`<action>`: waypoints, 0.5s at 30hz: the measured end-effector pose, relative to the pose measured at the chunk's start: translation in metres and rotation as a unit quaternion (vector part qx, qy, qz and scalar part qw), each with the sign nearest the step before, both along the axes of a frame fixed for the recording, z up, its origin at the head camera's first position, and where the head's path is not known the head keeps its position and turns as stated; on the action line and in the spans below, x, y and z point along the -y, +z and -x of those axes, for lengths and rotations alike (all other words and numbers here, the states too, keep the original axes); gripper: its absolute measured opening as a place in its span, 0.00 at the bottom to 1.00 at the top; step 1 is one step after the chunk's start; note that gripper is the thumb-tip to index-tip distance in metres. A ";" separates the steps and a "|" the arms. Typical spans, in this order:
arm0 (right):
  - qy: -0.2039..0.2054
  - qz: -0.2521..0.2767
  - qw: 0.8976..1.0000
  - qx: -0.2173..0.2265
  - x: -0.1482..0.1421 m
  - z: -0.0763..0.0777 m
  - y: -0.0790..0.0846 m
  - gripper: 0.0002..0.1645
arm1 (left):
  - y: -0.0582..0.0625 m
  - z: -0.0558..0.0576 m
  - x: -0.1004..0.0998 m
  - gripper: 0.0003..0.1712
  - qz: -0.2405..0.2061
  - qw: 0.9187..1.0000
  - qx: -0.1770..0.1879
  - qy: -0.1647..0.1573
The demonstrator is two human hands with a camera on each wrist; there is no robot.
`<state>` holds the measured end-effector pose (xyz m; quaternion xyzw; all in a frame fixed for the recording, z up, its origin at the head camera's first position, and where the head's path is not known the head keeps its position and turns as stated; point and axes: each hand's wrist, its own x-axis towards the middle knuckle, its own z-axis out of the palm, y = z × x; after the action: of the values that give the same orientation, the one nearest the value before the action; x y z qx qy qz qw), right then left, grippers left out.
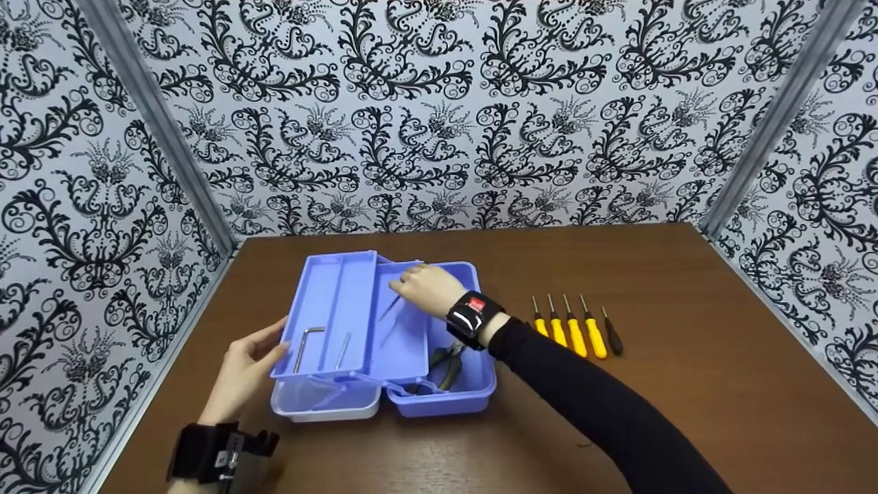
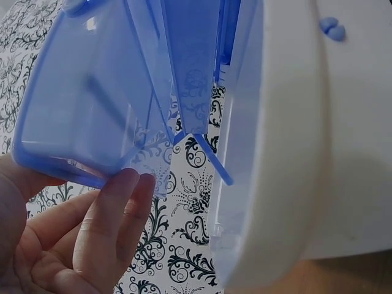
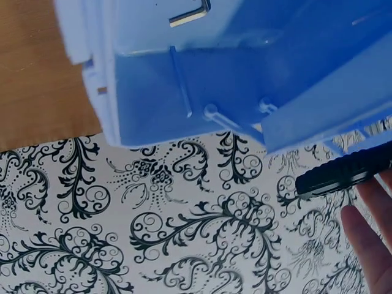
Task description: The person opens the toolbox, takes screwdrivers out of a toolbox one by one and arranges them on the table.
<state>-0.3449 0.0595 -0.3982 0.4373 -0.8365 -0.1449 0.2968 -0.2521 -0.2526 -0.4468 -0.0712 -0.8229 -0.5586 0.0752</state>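
A lilac-blue cantilever toolbox (image 1: pixel 488 384) stands unfolded on the table. My left hand (image 1: pixel 248 363) grips the left edge of its raised tray (image 1: pixel 322 288), with thumb and fingertips on the rim in the left wrist view. Over the middle tray (image 1: pixel 405 357), my right hand (image 1: pixel 429 288) holds a black-handled screwdriver (image 3: pixel 343 173) whose thin shaft slants down to the left. An L-shaped hex key (image 1: pixel 300 348) and a thin metal rod (image 1: pixel 343 350) lie in the raised tray. Dark-handled pliers (image 1: pixel 451 367) lie in the bottom compartment.
Right of the toolbox, several yellow-handled screwdrivers (image 1: pixel 576 337) lie in a row, with a small black screwdriver (image 1: pixel 612 334) at its end. The brown table (image 1: pixel 686 384) meets patterned walls (image 1: pixel 439 137) at the back and sides.
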 end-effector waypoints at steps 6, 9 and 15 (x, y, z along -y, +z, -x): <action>-0.008 0.046 0.999 0.002 -0.020 -0.001 0.008 0.05 | 0.000 0.001 0.000 0.26 0.004 1.000 0.007 0.000; -0.019 0.072 0.997 0.017 -0.033 -0.001 0.009 0.13 | 0.000 0.001 0.000 0.26 0.003 1.000 0.007 -0.002; -0.038 0.175 0.976 0.125 -0.061 -0.005 0.012 0.13 | 0.000 0.001 0.000 0.26 0.002 1.000 0.008 0.000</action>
<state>-0.3399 0.1208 -0.3862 0.3612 -0.8952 0.0482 0.2565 -0.2535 -0.2521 -0.4466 -0.0666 -0.8248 -0.5572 0.0688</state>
